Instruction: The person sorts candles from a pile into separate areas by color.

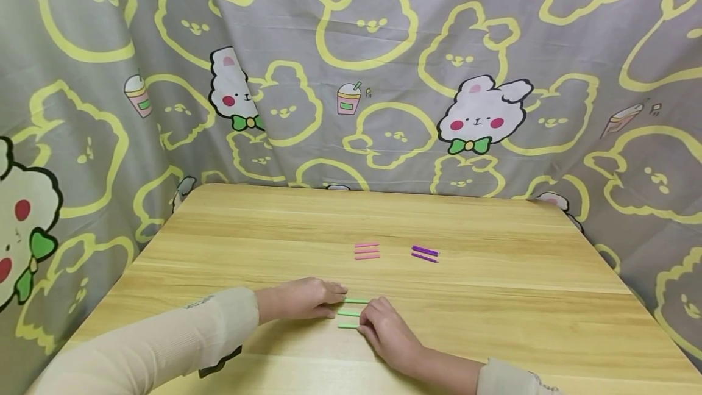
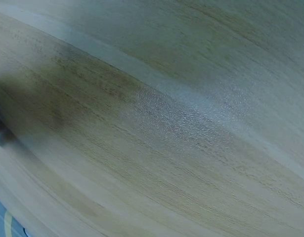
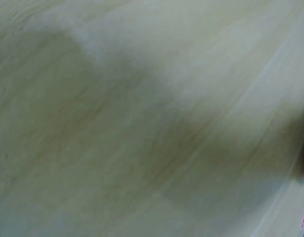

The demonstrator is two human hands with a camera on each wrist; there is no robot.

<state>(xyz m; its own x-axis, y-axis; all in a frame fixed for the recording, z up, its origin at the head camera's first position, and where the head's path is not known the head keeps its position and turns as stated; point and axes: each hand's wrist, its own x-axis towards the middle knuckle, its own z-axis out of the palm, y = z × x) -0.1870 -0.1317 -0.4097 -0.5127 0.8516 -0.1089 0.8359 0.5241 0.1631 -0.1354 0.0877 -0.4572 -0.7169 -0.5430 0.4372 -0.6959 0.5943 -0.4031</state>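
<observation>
Three thin light-green sticks (image 1: 348, 314) lie roughly parallel on the wooden table, running left to right between the hands. At their left, my left hand (image 1: 307, 298) lies low with its fingers stretched forward; the fingertips touch the end of the farthest green stick. From the right, my right hand (image 1: 390, 333) bends its fingers over the other ends and covers them. Its thumb and a finger meet at the right end of the nearest green stick and seem to pinch it. Both wrist views show mostly bare tabletop, with only blurred dark bits of the hands at the edges.
Beyond the hands, three pink sticks (image 1: 367, 251) lie side by side. To their right is a small group of purple sticks (image 1: 425, 252), slightly slanted. The wooden table (image 1: 263, 224) reaches back to a grey patterned curtain (image 1: 296, 157) that hangs around it.
</observation>
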